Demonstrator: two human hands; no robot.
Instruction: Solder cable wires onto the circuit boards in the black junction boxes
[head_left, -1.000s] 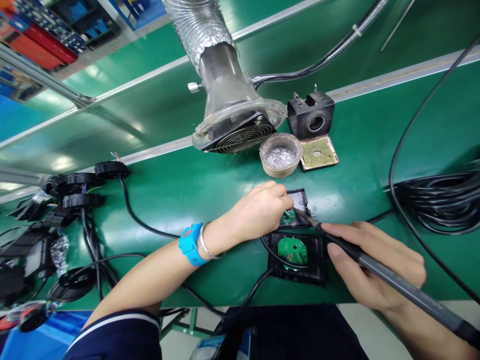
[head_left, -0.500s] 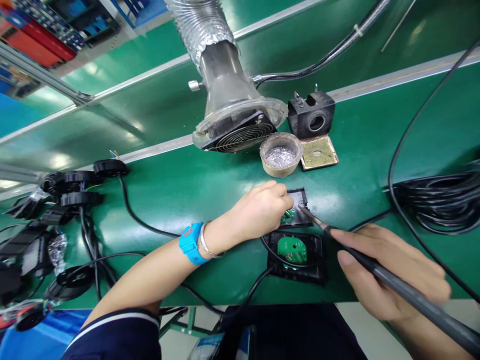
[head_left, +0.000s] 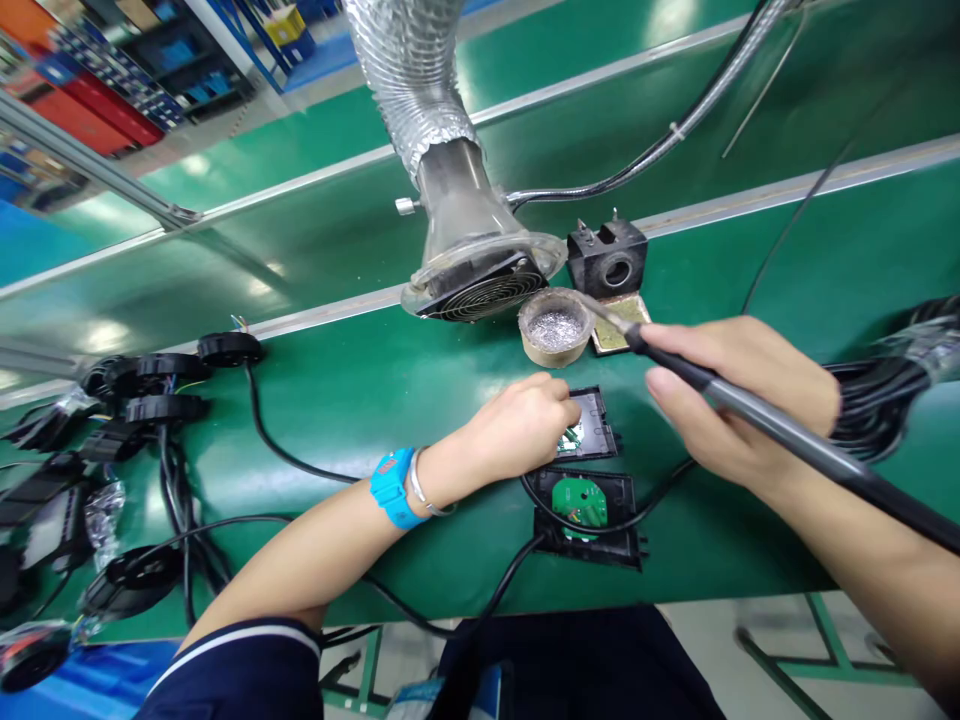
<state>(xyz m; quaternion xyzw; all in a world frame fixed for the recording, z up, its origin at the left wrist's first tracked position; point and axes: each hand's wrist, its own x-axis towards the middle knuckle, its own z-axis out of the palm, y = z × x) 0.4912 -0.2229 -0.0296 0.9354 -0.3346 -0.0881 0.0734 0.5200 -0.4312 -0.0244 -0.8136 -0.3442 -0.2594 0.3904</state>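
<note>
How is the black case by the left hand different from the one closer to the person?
The left hand covers part of the far case; no hand covers the near case. A black cable crosses the near case, but none shows across the far case. The near case's green board is mostly in view, while only bits of green show at the far case. Both are black and lie on the green table.

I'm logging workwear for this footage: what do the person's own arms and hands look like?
The left hand is ungloved; its wrist wears a wide, bright-blue, watch-like band and a thin, silver-coloured metal bangle. A short navy fabric sleeve has a white stripe. The right hand is also ungloved, its visible forearm uncovered.
</note>
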